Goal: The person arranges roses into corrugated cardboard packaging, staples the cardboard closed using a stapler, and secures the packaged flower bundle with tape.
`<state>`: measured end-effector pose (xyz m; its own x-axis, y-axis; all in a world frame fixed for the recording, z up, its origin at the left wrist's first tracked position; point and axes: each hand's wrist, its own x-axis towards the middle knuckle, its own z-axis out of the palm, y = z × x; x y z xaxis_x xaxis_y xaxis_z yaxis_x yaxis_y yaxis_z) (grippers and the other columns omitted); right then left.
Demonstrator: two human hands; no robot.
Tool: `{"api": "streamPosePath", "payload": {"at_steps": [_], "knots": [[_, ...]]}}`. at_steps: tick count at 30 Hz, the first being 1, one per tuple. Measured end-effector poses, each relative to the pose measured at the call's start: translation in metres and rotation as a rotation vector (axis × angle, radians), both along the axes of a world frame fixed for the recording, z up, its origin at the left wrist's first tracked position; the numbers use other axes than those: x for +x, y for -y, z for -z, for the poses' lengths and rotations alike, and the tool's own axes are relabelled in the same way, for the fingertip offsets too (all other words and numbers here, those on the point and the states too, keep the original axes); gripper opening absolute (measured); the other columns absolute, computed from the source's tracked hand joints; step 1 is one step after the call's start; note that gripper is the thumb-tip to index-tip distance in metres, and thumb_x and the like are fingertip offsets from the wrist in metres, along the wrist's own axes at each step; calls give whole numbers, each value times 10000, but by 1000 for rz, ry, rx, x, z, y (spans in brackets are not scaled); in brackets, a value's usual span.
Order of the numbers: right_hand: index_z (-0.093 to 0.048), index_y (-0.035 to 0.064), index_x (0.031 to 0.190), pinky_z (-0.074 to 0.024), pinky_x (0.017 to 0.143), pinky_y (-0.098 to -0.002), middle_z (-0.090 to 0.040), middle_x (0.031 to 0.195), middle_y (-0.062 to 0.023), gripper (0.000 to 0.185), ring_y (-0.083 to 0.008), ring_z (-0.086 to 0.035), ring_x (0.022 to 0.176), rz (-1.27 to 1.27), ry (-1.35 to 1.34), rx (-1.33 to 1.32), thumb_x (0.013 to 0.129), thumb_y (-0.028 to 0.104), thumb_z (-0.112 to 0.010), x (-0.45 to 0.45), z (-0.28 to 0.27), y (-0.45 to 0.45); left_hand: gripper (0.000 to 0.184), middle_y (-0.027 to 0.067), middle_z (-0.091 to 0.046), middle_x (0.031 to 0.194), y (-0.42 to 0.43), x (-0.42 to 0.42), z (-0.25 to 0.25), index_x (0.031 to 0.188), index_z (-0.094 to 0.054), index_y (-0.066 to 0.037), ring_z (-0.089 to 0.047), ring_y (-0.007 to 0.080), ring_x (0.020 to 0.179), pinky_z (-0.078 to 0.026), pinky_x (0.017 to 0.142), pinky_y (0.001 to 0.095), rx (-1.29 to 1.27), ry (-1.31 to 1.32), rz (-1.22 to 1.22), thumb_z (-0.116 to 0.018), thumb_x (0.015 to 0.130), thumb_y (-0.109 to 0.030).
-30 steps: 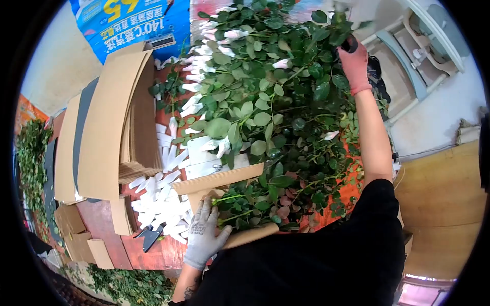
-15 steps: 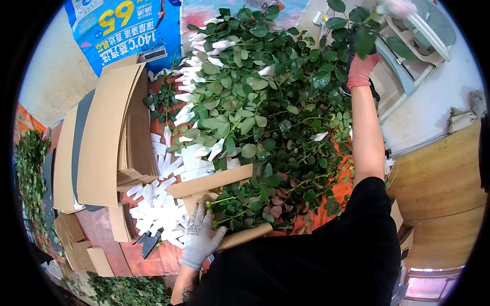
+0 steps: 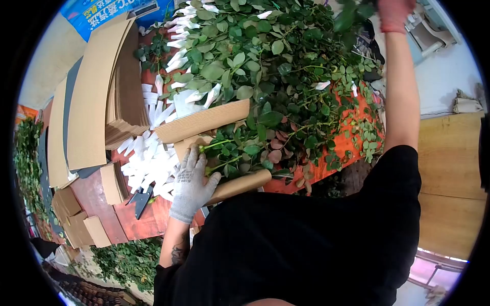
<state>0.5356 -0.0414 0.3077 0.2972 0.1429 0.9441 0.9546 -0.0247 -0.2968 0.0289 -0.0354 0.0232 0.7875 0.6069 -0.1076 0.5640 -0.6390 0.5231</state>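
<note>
My left hand point(image 3: 194, 183), in a grey-white glove, lies over a bent corrugated cardboard sheet point(image 3: 204, 122) with its fingers stretched out. Green stems point(image 3: 219, 146) with leaves emerge beside its fingertips and run right across the cardboard; what lies under the palm is hidden. My right hand point(image 3: 397, 14), gloved in red-pink, is raised at the top edge and partly cut off. Blurred rose leaves point(image 3: 352, 14) hang beside it, on the rose it grips; the bloom is out of view. Below is a big heap of leafy roses point(image 3: 265, 61), many heads in white sleeves point(image 3: 178, 61).
White sleeves point(image 3: 148, 163) lie in a pile left of my left hand, near a black-handled tool point(image 3: 140, 201). Cardboard sheets point(image 3: 92, 97) stand stacked at the left of the red table point(image 3: 148, 224). More foliage point(image 3: 127, 260) lies below the table edge. A wooden panel point(image 3: 451, 188) is at right.
My right hand has moved up and right in view with the rose, whose pale pink bloom has left the frame. My left hand stays on the cardboard. The whole view has shifted.
</note>
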Motion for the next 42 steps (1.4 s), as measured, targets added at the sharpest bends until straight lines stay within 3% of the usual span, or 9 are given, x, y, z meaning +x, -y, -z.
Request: {"api": "streamPosePath", "payload": {"at_steps": [8,13,18,26,31,35,38,40,42], "knots": [[-656,-23,935,-482,781,-275,-693,886,-72,317,-153,-627,785,129,173,72,692,141,-776,-51,-10,48,641,286,-356,1395,-1,1,0,1237,-486,75,-349,426,1293,-293,1065,476,39,60,-4,-619,788,-362],[-604,96,838,-460,602,-396,-561,799,-112,233,-294,-558,697,-163,782,-813,619,107,-684,-185,94,63,645,222,-350,1421,3,0,-1,1239,-502,51,-332,370,1320,-281,1071,478,77,-17,-30,-570,812,-428],[-594,132,975,-484,784,-377,-577,971,-59,386,-258,-574,898,-350,722,-1115,603,195,-679,-249,194,59,651,205,-342,1433,3,2,6,1252,-506,37,-324,354,1330,-261,1082,488,68,-93,-32,-540,836,-463],[-526,187,1087,-396,871,-345,-495,1039,-49,317,-211,-477,1012,343,1337,-1382,792,299,-509,-262,239,73,585,247,-505,1235,2,-5,10,1197,-527,58,-473,389,1160,-376,976,463,96,30,3,-622,801,-362],[-495,179,975,-399,714,-345,-492,905,5,237,-145,-544,805,-318,609,-860,748,242,-523,-318,231,43,567,228,-506,1225,0,2,3,1186,-528,62,-473,388,1131,-379,958,459,74,23,53,-612,792,-337],[-524,137,948,-422,643,-336,-481,747,-17,199,-147,-538,683,-512,536,-1155,755,187,-516,-328,251,12,494,213,-530,1169,1,7,-6,1148,-547,26,-499,400,1075,-400,928,457,63,57,41,-628,774,-287],[-509,19,919,-451,636,-323,-443,605,-1,172,-141,-530,627,1138,3018,-126,762,90,-500,-342,266,1,448,199,-547,1148,3,4,-5,1130,-570,-5,-506,382,1073,-399,928,457,61,98,10,-620,799,-304],[-495,2,792,-473,710,-297,-435,597,-10,78,-149,-508,606,1619,2423,15,779,78,-481,-338,305,5,495,200,-539,1172,4,-3,23,1157,-560,3,-502,384,1090,-379,958,464,206,117,-14,-591,829,-366],[-526,20,969,-480,726,-327,-556,800,-82,215,-204,-591,752,182,1221,-1112,780,118,-497,-338,267,10,551,213,-516,1216,1,0,-5,1157,-553,24,-472,390,1147,-372,976,468,12,-26,1,-561,830,-418]]}}
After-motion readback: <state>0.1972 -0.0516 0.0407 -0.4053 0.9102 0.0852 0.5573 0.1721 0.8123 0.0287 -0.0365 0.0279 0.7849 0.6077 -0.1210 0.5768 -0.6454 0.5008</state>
